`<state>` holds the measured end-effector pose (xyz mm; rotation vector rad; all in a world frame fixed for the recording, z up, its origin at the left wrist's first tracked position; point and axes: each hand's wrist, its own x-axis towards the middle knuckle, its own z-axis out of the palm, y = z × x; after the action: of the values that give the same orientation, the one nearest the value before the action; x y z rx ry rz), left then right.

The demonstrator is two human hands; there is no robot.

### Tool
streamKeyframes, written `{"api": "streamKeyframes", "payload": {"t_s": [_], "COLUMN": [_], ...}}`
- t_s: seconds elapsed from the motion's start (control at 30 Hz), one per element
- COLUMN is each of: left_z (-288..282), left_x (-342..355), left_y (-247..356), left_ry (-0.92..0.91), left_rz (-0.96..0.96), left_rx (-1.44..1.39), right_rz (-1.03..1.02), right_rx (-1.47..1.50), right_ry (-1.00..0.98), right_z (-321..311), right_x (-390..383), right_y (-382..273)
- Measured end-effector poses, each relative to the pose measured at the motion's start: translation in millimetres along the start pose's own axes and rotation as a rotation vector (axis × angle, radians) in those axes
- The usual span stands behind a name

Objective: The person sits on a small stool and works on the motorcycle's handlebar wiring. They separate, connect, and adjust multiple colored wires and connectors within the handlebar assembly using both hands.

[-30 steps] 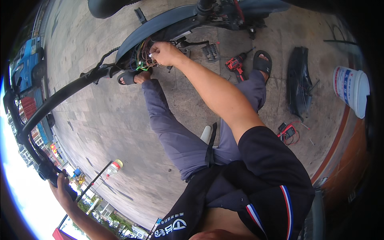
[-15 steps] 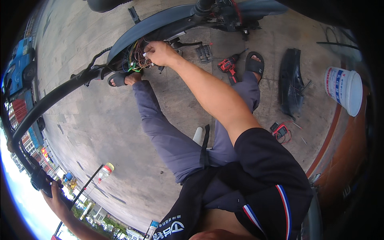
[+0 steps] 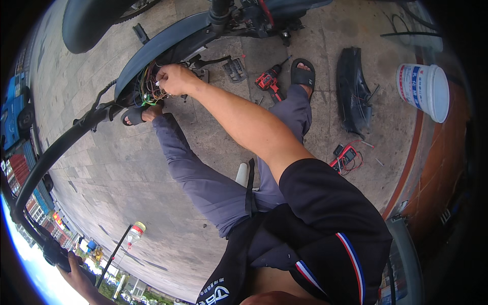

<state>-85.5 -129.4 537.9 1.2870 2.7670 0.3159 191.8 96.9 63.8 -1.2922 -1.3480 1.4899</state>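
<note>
My right hand [image 3: 174,79] is closed at a bundle of coloured wires [image 3: 150,81], pinching what looks like a small white connector. The wires and a green part [image 3: 151,100] sit in the opened front of a dark bike frame with a grey-blue body panel [image 3: 157,39]. At lower left, my left hand [image 3: 73,272] grips the handlebar [image 3: 53,253] at the end of a long black bent tube [image 3: 48,155]. Most of that hand's fingertips are hidden behind the bar.
On the paving lie a red-black drill [image 3: 268,81], a pedal [image 3: 235,70], a black curved panel [image 3: 348,91] and a red multimeter [image 3: 343,157]. A white bucket [image 3: 422,91] stands at right. My sandalled feet flank the drill and frame; a blue truck [image 3: 15,107] is at far left.
The view has shifted, so the scene sits further left in the picture. My right hand stays at the wires and my left hand stays on the handlebar.
</note>
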Motion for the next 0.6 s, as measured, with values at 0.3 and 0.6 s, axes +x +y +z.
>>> {"api": "streamKeyframes", "payload": {"t_s": [0.3,0.6], "left_z": [-0.1,4.6], "left_x": [4.4,-4.9], "left_y": [-9.7,4.7], "left_ry": [0.008,0.004], "left_rz": [-0.035,0.01], "left_rx": [-0.151,-0.058], "right_rz": [-0.009,-0.002], "right_rx": [-0.007,-0.006], "right_ry": [0.0,-0.017], "right_z": [-0.1,0.6], "right_x": [0.0,1.6], "right_y": [1.2,1.6]}}
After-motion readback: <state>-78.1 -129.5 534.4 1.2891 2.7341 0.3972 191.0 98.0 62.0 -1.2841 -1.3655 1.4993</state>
